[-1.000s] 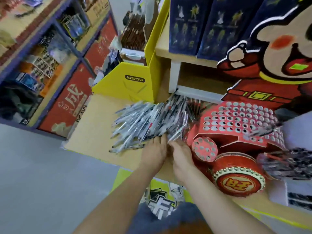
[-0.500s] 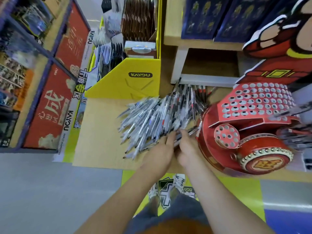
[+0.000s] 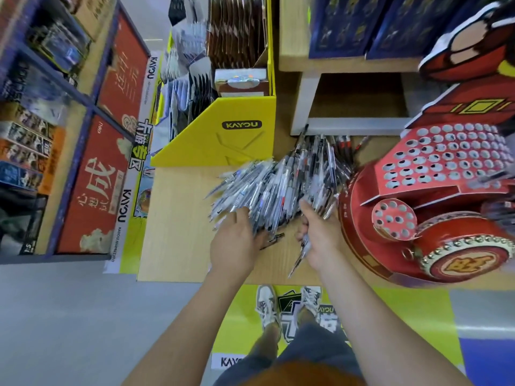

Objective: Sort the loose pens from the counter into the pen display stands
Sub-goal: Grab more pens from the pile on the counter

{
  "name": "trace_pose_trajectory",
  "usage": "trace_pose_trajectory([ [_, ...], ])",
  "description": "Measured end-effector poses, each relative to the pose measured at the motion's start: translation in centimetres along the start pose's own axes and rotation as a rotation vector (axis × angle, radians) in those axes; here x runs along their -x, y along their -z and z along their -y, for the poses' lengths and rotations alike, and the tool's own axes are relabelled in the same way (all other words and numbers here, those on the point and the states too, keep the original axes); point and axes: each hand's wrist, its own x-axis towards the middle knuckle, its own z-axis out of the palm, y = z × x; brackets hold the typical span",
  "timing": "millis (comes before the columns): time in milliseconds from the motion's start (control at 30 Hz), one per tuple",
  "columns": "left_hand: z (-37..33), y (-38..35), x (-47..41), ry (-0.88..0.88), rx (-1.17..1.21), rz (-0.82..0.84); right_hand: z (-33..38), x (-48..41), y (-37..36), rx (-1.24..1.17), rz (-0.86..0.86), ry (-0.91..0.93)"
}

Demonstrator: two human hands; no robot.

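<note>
left hand (image 3: 237, 246) open against pen pile (image 3: 278, 185); right hand (image 3: 320, 235) grips pen (image 3: 300, 256), tip toward counter (image 3: 181, 218) front edge

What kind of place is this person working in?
Probably a stationery or toy shop: a heap of pens on a wooden counter, a red cardboard pen stand full of holes, and shelves of boxed goods.

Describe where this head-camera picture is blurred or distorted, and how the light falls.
Head view: the wide-angle lens bends and tilts the blue shelving; motion blur smears the pen pile and the red display stand toward its right side; the light is even, with faint shadows.
</note>
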Motion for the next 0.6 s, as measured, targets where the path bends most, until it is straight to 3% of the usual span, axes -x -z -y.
trace_pose_trajectory([
  [100,-0.3,-1.0,-0.8,-0.041,-0.128,0.019,-1.0,0.4,-0.5,0.147,0.016,0.166],
  [167,-0.4,-0.9,-1.2,-0.059,-0.149,0.021,-1.7,0.6,-0.8,0.39,0.007,0.34],
  [233,-0.7,-0.6,-1.5,-0.075,-0.114,0.019,-2.1,0.8,-1.3,0.669,-0.035,0.474],
  [333,-0.9,0.0,-2.0,-0.06,0.014,0.048,-2.1,1.0,-1.9,0.899,-0.097,0.618],
  [500,-0.1,1.5,-2.5,0.066,0.302,0.085,-0.8,1.1,-2.5,1.024,-0.143,0.545],
  [600,0.1,2.3,-2.4,0.228,0.587,0.131,0.4,0.9,-2.2,1.066,-0.161,0.51],
])
